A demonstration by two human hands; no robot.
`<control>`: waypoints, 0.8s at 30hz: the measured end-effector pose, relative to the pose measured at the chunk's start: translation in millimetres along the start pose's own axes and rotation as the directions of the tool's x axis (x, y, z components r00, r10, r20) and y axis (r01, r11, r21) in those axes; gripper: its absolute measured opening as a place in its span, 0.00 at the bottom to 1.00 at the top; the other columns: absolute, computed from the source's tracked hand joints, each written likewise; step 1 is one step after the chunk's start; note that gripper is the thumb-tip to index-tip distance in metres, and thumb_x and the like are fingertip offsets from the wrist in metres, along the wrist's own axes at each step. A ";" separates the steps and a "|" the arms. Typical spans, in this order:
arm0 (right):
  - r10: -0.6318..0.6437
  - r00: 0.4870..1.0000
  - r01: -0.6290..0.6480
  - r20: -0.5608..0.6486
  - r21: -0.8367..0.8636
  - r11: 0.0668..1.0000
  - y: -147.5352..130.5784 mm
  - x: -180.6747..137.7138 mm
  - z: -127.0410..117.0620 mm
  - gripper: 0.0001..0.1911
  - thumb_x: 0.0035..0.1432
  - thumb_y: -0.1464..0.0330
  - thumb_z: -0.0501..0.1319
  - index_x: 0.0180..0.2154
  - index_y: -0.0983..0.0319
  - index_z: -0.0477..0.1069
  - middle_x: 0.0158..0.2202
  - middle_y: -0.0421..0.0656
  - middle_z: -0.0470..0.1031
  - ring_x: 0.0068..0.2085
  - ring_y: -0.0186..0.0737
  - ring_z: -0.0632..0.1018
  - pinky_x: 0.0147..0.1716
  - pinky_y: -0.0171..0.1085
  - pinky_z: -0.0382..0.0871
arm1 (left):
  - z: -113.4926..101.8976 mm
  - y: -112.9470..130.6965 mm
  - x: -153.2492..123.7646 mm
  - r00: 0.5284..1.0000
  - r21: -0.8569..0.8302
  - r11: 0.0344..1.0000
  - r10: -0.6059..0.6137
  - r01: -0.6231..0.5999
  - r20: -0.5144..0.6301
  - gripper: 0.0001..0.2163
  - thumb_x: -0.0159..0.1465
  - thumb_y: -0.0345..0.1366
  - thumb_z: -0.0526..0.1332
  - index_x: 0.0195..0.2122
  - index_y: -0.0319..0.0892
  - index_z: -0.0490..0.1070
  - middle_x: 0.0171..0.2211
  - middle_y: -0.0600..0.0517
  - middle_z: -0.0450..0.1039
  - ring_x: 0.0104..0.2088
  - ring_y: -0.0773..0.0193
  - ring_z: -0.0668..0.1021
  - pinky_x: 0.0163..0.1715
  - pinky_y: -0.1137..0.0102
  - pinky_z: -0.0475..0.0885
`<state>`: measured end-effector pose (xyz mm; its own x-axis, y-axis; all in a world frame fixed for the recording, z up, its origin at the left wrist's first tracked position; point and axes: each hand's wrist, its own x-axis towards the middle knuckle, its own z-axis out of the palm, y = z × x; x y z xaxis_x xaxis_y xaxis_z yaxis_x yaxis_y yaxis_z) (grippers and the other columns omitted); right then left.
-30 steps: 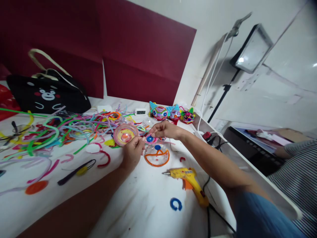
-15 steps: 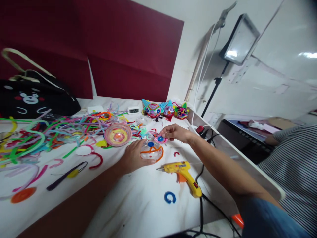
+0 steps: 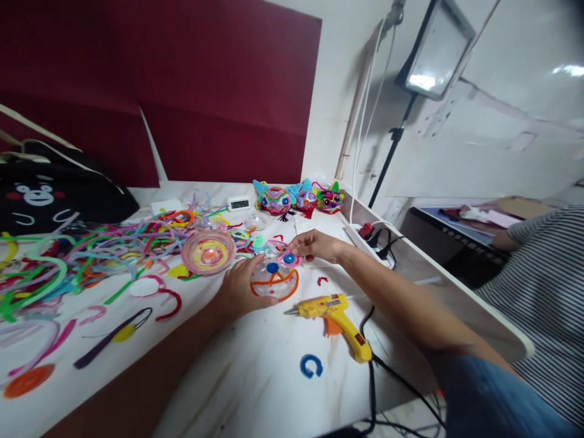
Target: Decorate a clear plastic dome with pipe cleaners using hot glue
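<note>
My left hand (image 3: 240,286) grips the near left side of a clear plastic dome (image 3: 275,281) trimmed with orange pipe cleaner, which sits on the white table (image 3: 255,377). A blue coil is stuck on the dome's top. My right hand (image 3: 314,244) pinches a small pink coil with a blue centre (image 3: 289,260) and holds it against the dome's upper right edge.
A yellow glue gun (image 3: 337,317) lies right of the dome, its black cord running off the table's edge. A pile of coloured pipe cleaners (image 3: 91,249) and a pink coiled bowl (image 3: 208,252) fill the left. Three finished masks (image 3: 301,199) stand at the back. Another person's striped sleeve (image 3: 542,292) shows at right.
My left hand has dropped from the pink coil to the clear dome and gripped it. My right hand has carried the pink coil down onto the dome. The camera has swung right.
</note>
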<state>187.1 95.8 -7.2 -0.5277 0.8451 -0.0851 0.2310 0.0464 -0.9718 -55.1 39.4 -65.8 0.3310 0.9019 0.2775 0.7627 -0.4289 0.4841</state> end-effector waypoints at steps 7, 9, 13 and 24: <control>-0.007 1.000 0.007 0.000 0.017 1.000 -1.0 -2.4 3.0 0.18 0.36 0.66 0.74 0.33 0.66 0.78 0.22 0.35 0.73 0.22 0.26 0.67 0.19 0.27 0.57 | 2.7 -3.3 -1.1 0.998 -0.014 1.000 0.015 -0.015 -0.063 0.47 0.41 0.52 0.69 0.63 0.41 0.58 0.57 0.42 0.70 0.54 0.45 0.74 0.52 0.59 0.70; -0.016 1.000 0.017 -0.006 0.017 1.000 -1.4 -3.2 3.5 0.19 0.36 0.66 0.74 0.33 0.66 0.78 0.22 0.35 0.73 0.22 0.26 0.67 0.19 0.27 0.57 | 2.6 -1.6 -1.3 0.996 -0.026 1.000 0.014 -0.017 -0.087 0.47 0.41 0.50 0.69 0.63 0.42 0.58 0.56 0.43 0.71 0.54 0.46 0.74 0.52 0.59 0.70; -0.046 0.999 0.046 -0.021 0.011 0.999 -5.6 -5.4 5.0 0.17 0.37 0.66 0.73 0.33 0.66 0.78 0.22 0.35 0.73 0.22 0.26 0.66 0.19 0.28 0.56 | 1.2 3.8 -1.1 0.988 -0.053 0.998 0.014 -0.022 -0.156 0.47 0.40 0.49 0.70 0.62 0.40 0.58 0.56 0.42 0.71 0.55 0.45 0.73 0.53 0.57 0.70; -0.150 0.987 0.150 -0.064 -0.002 0.989 -29.1 -8.4 14.1 0.15 0.35 0.68 0.73 0.29 0.68 0.76 0.20 0.35 0.73 0.22 0.26 0.67 0.23 0.29 0.57 | -12.4 15.2 -3.3 0.971 -0.150 0.986 0.033 -0.070 -0.237 0.43 0.42 0.44 0.70 0.61 0.38 0.59 0.57 0.39 0.69 0.57 0.46 0.72 0.56 0.56 0.68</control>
<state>173.3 79.9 18.8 -0.5030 0.8609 0.0760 0.1506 0.1740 -0.9732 -51.4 29.3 -49.1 0.2143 0.8495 0.4822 0.6459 -0.4936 0.5825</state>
